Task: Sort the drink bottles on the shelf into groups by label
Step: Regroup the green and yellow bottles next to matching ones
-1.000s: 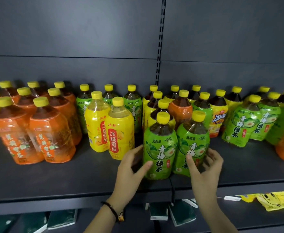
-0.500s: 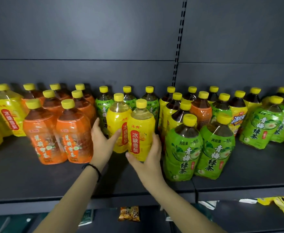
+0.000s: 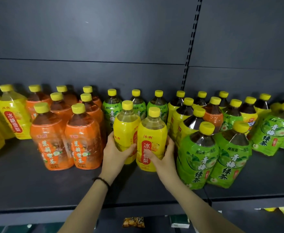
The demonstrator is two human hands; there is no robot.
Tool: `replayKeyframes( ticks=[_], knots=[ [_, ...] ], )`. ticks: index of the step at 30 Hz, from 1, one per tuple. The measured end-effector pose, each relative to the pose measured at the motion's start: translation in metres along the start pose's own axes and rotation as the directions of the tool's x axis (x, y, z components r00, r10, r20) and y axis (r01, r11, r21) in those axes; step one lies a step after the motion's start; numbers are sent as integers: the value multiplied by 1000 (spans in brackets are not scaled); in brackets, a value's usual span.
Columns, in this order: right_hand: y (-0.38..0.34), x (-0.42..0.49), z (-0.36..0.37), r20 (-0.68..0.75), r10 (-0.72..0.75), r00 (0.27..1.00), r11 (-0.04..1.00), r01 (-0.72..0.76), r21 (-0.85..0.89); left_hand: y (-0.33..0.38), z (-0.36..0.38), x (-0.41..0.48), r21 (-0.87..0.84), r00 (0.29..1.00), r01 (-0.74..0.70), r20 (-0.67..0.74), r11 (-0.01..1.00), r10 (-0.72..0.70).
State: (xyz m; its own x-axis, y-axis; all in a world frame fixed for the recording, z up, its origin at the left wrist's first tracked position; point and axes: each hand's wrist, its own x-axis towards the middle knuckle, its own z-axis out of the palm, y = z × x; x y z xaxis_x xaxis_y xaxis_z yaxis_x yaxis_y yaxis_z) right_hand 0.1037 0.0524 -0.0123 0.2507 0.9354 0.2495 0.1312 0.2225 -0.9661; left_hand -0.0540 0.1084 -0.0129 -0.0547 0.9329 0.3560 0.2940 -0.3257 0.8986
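Note:
Two yellow-label bottles with pale drink stand side by side at the shelf's middle. My left hand grips the left yellow bottle and my right hand grips the right yellow bottle. To their left stands a group of orange-label bottles. Green-label bottles stand behind them, and two more green-label bottles stand at the front right. More yellow-label bottles are at the far left.
A mixed cluster of yellow, orange and green bottles fills the back right. The dark shelf has bare floor at the front left. A slotted upright splits the back panel. Small packets lie on the shelf below.
Both hands left the two front green bottles and moved left to the two yellow bottles, where the fingers have now wrapped round them. The view has shifted left and closer.

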Motion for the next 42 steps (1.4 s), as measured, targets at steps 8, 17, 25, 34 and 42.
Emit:
replayKeyframes(
  ticks=[8,17,25,34,42],
  knots=[
    [-7,-31,7,167,32,985,995,-48,90,7,-60,-76,37,994,8,-109,999,-4],
    [-16,-53,62,223,-18,975,995,-4,101,-2,-117,-92,104,978,65,-206,992,-42],
    [-17,-60,87,274,-49,961,996,27,82,-12,-136,-98,77,948,94,-310,993,-66],
    [1,-101,-38,-524,-204,827,978,155,-137,-15,-114,-95,3,925,35,-378,999,-31],
    [19,-73,-72,-486,-111,867,973,-6,-232,-7,-110,-94,99,872,-102,-469,990,137]
  ],
)
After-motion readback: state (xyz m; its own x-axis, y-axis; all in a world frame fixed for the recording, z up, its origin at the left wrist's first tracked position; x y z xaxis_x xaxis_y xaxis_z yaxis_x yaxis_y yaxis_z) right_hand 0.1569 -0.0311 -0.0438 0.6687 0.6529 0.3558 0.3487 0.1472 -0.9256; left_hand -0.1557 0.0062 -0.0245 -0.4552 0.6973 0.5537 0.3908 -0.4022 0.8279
